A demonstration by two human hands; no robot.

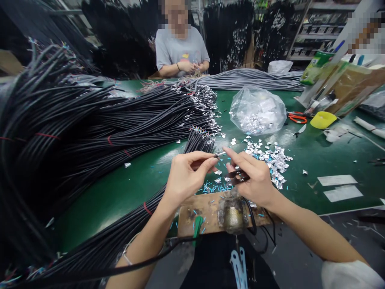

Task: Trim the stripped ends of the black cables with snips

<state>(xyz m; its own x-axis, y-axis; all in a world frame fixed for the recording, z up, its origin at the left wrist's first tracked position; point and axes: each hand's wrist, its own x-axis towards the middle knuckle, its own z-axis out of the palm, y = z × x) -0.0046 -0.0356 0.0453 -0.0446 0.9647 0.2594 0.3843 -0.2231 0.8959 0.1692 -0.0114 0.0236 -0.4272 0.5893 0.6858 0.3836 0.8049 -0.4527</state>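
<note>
While the left hand (186,176) pinches one black cable (200,160) by its end, the right hand (251,178) grips a small dark tool (237,176) and touches the cable's foil-wrapped tip (219,153) with its forefinger, above the green desk (315,152). One clear bag (258,110) of foil scraps, one yellow dish (323,119) and one pair of orange-handled scissors (297,117) lie beyond. Two white slips (339,186) sit at the right. Bundled cables (135,120) are too many to count.

Matt black cables (120,132), shiny foil scraps (275,160)
</note>
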